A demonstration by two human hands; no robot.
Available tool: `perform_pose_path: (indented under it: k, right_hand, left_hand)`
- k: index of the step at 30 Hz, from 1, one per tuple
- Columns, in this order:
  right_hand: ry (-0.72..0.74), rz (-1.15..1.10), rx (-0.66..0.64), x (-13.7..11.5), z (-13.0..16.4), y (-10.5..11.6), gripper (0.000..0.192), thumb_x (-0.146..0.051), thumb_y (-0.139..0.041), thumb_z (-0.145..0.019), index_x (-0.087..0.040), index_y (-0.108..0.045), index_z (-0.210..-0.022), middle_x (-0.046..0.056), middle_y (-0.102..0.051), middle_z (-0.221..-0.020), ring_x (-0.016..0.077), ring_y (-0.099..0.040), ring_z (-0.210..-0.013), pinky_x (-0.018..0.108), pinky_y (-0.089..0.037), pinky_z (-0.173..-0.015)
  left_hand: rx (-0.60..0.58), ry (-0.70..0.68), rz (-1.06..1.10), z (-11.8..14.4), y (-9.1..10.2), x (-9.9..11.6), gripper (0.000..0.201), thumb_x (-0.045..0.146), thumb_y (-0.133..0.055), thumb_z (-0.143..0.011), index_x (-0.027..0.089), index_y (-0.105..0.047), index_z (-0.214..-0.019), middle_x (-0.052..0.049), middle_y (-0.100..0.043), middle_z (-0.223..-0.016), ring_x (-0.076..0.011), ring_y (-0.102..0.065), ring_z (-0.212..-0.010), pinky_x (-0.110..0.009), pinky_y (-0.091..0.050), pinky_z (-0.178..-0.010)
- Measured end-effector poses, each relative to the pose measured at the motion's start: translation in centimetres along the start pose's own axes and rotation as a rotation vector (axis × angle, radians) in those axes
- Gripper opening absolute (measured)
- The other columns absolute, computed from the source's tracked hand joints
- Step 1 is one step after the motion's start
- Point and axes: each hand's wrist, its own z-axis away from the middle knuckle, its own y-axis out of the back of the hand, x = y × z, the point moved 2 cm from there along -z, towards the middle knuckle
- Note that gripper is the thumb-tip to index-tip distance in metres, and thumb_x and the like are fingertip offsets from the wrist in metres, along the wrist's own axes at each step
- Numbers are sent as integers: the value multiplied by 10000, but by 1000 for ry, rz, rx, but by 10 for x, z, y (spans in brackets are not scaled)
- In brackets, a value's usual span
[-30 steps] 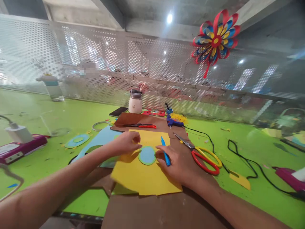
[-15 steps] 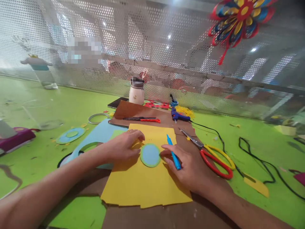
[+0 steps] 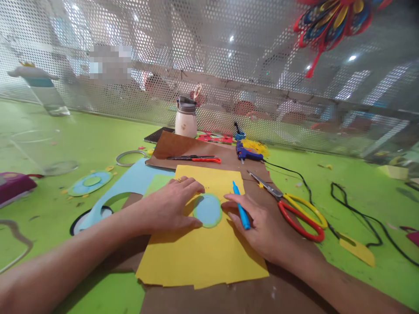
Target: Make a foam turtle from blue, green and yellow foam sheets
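A pale blue oval paper piece with a green rim (image 3: 207, 210) lies flat on a yellow sheet (image 3: 209, 257). At its left edge is my left hand (image 3: 173, 204), thumb and fingers apart, the tips touching or very close to the oval. My right hand (image 3: 258, 224) holds a blue marker (image 3: 241, 207), which rests between thumb and index finger with its pointed end up and away from me. Those right fingertips are just right of the oval. Red-and-yellow-handled scissors (image 3: 290, 209) lie beyond my right hand.
Brown sheets (image 3: 209, 298) lie beneath the yellow one. Behind are a utility knife (image 3: 193, 158), a blue glue gun (image 3: 248, 152) with a black cord, and a white bottle (image 3: 186, 120). To the left are cut blue paper (image 3: 131, 179), a blue-green disc (image 3: 91, 183) and a clear cup (image 3: 42, 152).
My left hand has moved right, so its thumb and fingers now reach the oval's left edge. The right hand still holds the marker. The camera view has shifted slightly.
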Motion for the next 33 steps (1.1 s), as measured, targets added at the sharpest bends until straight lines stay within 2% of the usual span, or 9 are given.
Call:
perform_pose_path:
  k: [9,12,17,22,26,30,33]
  right_hand:
    - [-5,-11,-50,9,1,0,393,-165,-482,-893,-256,-496,-1274,70,-657,-1117,192,-634,-1031,348,-515,-887]
    - [-16,6,-37,8,2,3,381,-178,-487,-896,-262,-511,-1266,59,-671,-1111,196,-640,-1028,338,-519,-874]
    - [-22,-19,53,8,-1,12,324,-264,-492,-920,-276,-535,-1241,35,-709,-1033,200,-670,-966,346,-533,-860]
    - [-37,-178,226,7,-7,25,294,-338,-483,-938,-234,-569,-1198,15,-713,-807,165,-687,-750,319,-550,-780]
    - [-33,-168,292,9,-9,30,304,-347,-495,-930,-237,-582,-1200,-9,-662,-673,152,-641,-624,293,-542,-683]
    - [-31,-25,283,14,-10,30,258,-309,-527,-901,-227,-606,-1133,23,-682,-769,181,-661,-722,311,-539,-714]
    - [-54,-14,240,19,-13,28,309,-287,-544,-879,-214,-563,-1179,55,-694,-924,198,-672,-845,333,-538,-788]
  left_hand:
    - [-1,26,53,0,1,3,480,425,-689,-684,223,-551,-1097,-74,-593,-1146,-305,-531,-1040,-413,-379,-904]
    - [-14,44,93,-1,2,-1,439,449,-638,-725,224,-555,-1092,-76,-597,-1141,-297,-538,-1022,-407,-390,-891]
    - [4,83,185,-5,2,-11,295,420,-399,-895,220,-540,-1060,-70,-624,-1083,-254,-565,-983,-375,-411,-850]
    - [90,81,166,-5,-1,-16,188,347,-463,-862,211,-545,-963,-61,-620,-1009,-240,-573,-940,-367,-419,-829]
    - [185,99,169,-5,0,-18,95,284,-491,-831,204,-542,-842,-41,-611,-908,-212,-578,-845,-330,-429,-757]
    - [222,159,207,-7,1,-20,122,252,-436,-855,206,-512,-772,-22,-613,-798,-192,-574,-740,-301,-416,-664]
    - [236,156,170,-8,1,-19,199,323,-403,-899,208,-474,-753,-21,-590,-737,-192,-552,-677,-303,-393,-616]
